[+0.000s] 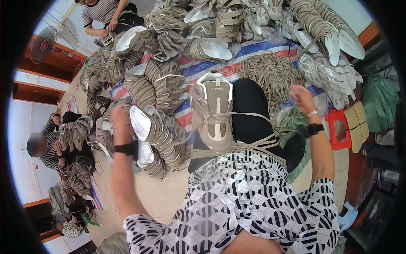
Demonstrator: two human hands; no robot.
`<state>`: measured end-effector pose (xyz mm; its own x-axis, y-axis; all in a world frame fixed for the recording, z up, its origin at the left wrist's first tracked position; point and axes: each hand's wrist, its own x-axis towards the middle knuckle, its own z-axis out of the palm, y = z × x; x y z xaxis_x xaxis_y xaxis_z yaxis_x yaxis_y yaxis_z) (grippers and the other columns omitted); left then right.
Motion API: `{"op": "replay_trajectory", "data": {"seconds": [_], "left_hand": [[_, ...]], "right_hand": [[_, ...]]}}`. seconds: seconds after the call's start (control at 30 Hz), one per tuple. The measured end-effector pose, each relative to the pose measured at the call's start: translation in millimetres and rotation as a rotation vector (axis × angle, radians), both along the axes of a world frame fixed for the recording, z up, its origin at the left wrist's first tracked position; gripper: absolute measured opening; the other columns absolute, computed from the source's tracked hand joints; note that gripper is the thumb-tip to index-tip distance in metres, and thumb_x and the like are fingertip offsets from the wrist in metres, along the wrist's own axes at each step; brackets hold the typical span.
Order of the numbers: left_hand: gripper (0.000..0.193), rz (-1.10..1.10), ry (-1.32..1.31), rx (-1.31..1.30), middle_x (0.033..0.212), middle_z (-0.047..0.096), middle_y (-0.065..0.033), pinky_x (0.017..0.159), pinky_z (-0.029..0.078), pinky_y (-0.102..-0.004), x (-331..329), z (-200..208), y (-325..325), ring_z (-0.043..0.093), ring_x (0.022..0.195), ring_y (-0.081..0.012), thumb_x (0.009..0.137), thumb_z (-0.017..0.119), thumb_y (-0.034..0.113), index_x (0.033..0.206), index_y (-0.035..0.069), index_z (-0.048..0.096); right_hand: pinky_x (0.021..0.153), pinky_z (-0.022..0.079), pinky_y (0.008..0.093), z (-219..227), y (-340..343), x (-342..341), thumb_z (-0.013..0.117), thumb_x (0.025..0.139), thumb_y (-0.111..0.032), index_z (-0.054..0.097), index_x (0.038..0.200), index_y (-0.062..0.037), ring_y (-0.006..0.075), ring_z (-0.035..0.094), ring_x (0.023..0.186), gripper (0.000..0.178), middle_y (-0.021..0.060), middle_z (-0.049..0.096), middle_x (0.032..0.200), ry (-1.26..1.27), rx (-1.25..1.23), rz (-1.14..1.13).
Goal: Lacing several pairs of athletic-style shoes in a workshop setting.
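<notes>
On my lap rests a beige and white shoe upper (216, 110), toe toward me, its tongue upright at the far end. A flat beige lace (249, 114) crosses its front and runs off to the right over my dark-clothed leg. More laces (262, 148) lie loosely across my lap. Out to the left of the shoe, my left hand (121, 122) is raised and smeared by motion, so its fingers do not read clearly. My right hand (302, 98) is lifted on the other side, near the lace heap, with curled fingers; whatever is in them cannot be made out.
A heap of beige laces (270, 74) lies ahead on a striped sheet (249, 48). Stacked shoe uppers (163, 131) stand at left and others (321, 25) far right. A red stool (337, 129) is at right. Co-workers (103, 15) sit far left; a fan (43, 44) stands there.
</notes>
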<state>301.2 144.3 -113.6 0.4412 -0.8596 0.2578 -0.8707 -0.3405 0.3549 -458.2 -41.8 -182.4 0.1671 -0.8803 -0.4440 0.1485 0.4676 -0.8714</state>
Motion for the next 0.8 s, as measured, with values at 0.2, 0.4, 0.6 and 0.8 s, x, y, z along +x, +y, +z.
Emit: {"op": "replay_trajectory", "data": {"seconds": [0.2,0.4,0.6,0.8], "left_hand": [[0.021,-0.444,0.82,-0.224,0.09,0.065,-0.0038,0.066,0.048,-0.0215,-357,39,-58,0.059,0.074,-0.0082,0.1,0.051,0.018,0.101,0.0,0.062],[0.019,-0.272,1.265,-0.037,0.082,0.067,-0.0061,0.062,0.049,-0.0204,-344,21,-23,0.059,0.064,-0.0088,0.097,0.056,0.017,0.102,0.0,0.064],[0.025,-0.424,1.195,0.225,0.061,0.059,0.0003,0.044,0.038,-0.0193,-332,21,-29,0.049,0.048,-0.0042,0.094,0.061,0.023,0.078,0.004,0.059],[0.028,-0.329,1.227,0.256,0.058,0.055,0.002,0.043,0.035,-0.0194,-335,25,-32,0.046,0.047,-0.0035,0.093,0.063,0.027,0.075,0.006,0.058]], "right_hand": [[0.082,0.048,0.0302,137,48,187,0.056,0.094,-0.016,0.059,0.111,0.0004,0.0183,0.061,0.092,0.024,0.0122,0.065,0.112,0.041,-0.675,0.399],[0.094,0.044,0.0384,113,87,164,0.069,0.076,-0.006,0.058,0.109,-0.0003,0.034,0.052,0.115,0.035,0.0162,0.057,0.122,0.975,-1.058,0.427],[0.081,0.044,0.0385,104,91,168,0.062,0.074,-0.008,0.063,0.089,-0.0051,0.0254,0.053,0.096,0.016,0.0088,0.059,0.106,1.157,-1.48,0.496],[0.071,0.048,0.0364,117,98,171,0.06,0.08,-0.005,0.065,0.088,-0.003,0.0258,0.06,0.084,0.009,0.0105,0.062,0.094,0.812,-1.212,0.552]]}}
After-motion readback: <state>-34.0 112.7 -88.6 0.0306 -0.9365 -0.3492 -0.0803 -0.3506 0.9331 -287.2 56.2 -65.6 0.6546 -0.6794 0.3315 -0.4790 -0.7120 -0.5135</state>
